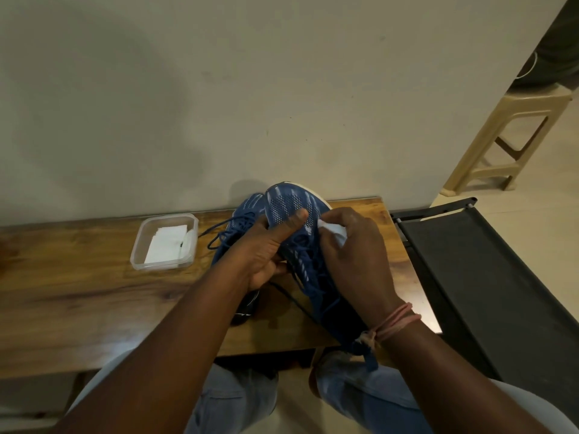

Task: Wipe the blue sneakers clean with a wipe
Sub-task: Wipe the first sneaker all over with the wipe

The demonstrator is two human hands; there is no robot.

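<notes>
A pale wall (219, 89) rises directly behind the table (78, 292), whose far edge meets it with no gap. The wooden table runs off the picture to the left of the container, leaving a long bare stretch of top there. At the table's right edge a black folding frame (470, 261) stands just beside it, and beyond that, near the wall's corner, a beige plastic stool (507, 136) stands on the floor. The table's near edge lies over the person's knees in blue jeans (360, 393).

The held sneaker (291, 205) is lifted above the table right of the container, toe up toward the wall, heel down toward the right wrist. The left hand (266, 249) grips it from the left, thumb laid across the mesh toe, fingers curled beneath. The right hand (354, 255) pinches a white wipe (333, 231) against the shoe's right side by the laces. A second blue sneaker (247, 208) lies on the table between the container and the held one, partly hidden by the left hand.

The clear plastic container (164, 242) sits near the table's far edge, holding folded white wipes (167, 244). A pink thread band (391, 324) circles the right wrist.
</notes>
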